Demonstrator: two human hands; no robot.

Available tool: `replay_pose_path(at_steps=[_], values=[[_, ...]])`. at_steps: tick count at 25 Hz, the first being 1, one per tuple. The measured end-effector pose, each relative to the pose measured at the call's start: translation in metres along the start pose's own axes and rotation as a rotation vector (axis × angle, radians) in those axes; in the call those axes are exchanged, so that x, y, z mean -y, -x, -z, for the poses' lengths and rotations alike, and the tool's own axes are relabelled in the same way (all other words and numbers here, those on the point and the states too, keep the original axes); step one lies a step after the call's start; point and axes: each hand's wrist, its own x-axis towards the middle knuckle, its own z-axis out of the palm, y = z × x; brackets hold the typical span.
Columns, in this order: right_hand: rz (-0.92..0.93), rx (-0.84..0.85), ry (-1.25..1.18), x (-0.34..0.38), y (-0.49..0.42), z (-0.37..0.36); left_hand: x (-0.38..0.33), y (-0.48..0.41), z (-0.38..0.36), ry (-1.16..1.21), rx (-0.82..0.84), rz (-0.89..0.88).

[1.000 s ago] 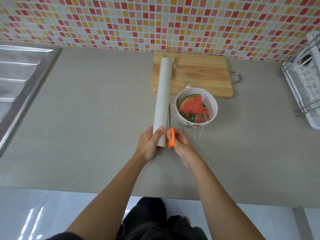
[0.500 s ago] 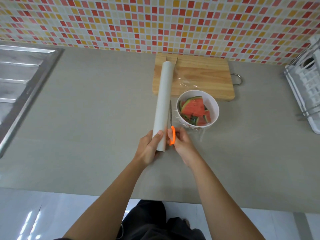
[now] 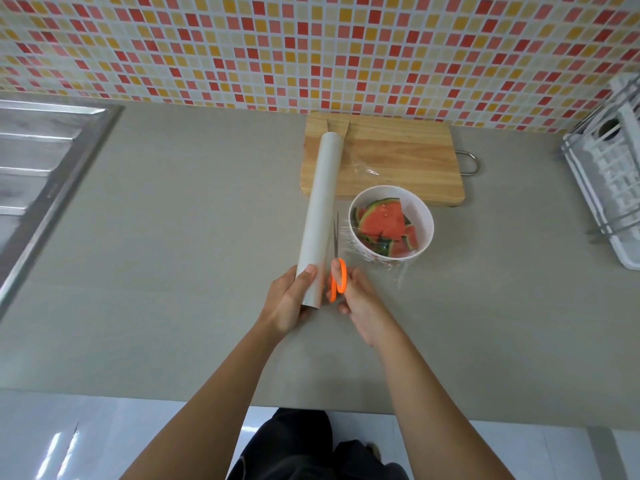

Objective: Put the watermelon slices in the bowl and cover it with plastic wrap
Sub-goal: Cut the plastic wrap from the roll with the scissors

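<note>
A white bowl (image 3: 424,216) holds several red watermelon slices (image 3: 382,221) with green rind and stands on the grey counter just in front of the cutting board. Clear plastic wrap (image 3: 398,271) stretches over the bowl from a long white roll (image 3: 320,209) lying to its left. My left hand (image 3: 289,299) grips the near end of the roll. My right hand (image 3: 360,299) holds orange-handled scissors (image 3: 337,278), their blades pointing away along the film between roll and bowl.
A wooden cutting board (image 3: 398,157) with a metal loop handle lies against the tiled wall; metal tongs (image 3: 337,128) rest on its far left corner. A steel sink drainer (image 3: 38,168) is at the left. A white dish rack (image 3: 609,188) stands at the right edge.
The view shifted slightly. The scissors stay beside the roll, with the blades lying along the film; both hands keep their grips.
</note>
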Motion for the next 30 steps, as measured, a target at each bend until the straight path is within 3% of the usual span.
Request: replay_pose_path(at_steps=[6, 14, 22, 30], values=[[0.142, 0.006, -0.052, 0.014, -0.016, -0.002, 0.005, 0.005, 0.006, -0.014, -0.009, 0.029], [0.076, -0.081, -0.014, 0.014, -0.026, -0.016, 0.006, 0.012, 0.013, 0.033, 0.012, 0.051], [-0.007, -0.061, -0.038, -0.010, -0.014, -0.021, 0.003, 0.010, 0.021, 0.106, 0.038, 0.078], [0.081, -0.090, 0.008, 0.023, -0.040, -0.024, 0.006, 0.012, 0.025, 0.062, 0.021, 0.046]])
